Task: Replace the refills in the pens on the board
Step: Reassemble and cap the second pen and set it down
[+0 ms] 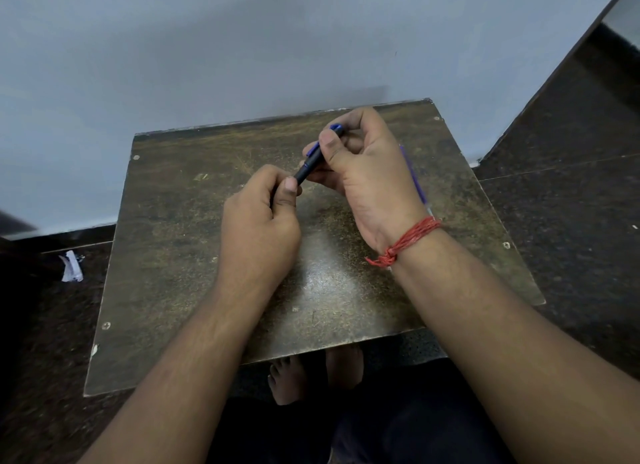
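Both hands hold one dark pen with a blue clip and cap end, slanted above the middle of the worn brown board. My right hand grips the pen's upper barrel near the blue end. My left hand pinches the pen's lower tip end, which its fingers hide. More blue pens or refills lie on the board behind my right hand, mostly hidden by it.
The board sits low against a pale wall, with dark speckled floor on both sides. A crumpled white scrap lies on the floor at left. Bare feet show under the board's near edge.
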A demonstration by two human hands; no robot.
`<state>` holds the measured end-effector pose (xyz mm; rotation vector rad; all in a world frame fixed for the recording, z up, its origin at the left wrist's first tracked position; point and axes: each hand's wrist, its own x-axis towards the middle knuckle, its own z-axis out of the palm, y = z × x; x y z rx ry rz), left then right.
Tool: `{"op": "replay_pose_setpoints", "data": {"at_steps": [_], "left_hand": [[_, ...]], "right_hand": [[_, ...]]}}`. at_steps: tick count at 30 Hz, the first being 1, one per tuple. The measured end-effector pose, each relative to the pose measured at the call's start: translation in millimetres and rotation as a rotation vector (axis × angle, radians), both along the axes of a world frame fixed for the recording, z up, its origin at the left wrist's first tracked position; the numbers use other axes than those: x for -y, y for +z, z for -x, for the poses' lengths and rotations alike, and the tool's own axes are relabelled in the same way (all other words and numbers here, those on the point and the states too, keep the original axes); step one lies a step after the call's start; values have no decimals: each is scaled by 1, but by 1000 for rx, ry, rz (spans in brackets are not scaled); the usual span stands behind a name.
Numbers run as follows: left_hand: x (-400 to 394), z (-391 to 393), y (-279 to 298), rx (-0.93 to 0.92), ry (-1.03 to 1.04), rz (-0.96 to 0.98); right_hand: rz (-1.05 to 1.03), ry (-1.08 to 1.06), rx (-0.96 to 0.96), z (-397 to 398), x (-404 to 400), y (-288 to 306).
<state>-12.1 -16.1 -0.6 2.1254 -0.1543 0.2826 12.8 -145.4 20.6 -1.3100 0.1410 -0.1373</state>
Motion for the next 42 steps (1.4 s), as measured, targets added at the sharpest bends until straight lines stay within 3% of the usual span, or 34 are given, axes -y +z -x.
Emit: {"op": "replay_pose_setpoints", "data": {"at_steps": [3, 11, 20, 29, 35, 42], "left_hand": [[2, -1, 1, -19, -1, -3], [8, -5, 2, -18, 21, 24], [12, 0, 3, 6, -70, -45], [2, -7, 4, 54, 37, -49], [-1, -10, 0, 52, 61, -144], [-3, -11, -5, 10, 46, -244]], "right_hand": [[60, -33, 6, 2, -2, -3], [470, -68, -16, 8, -11, -11], [496, -74, -53, 9, -6, -1], [863, -195, 8, 12, 30, 17], [1261, -64, -125, 14, 43, 19], [1512, 105, -248, 13, 27, 8]]}}
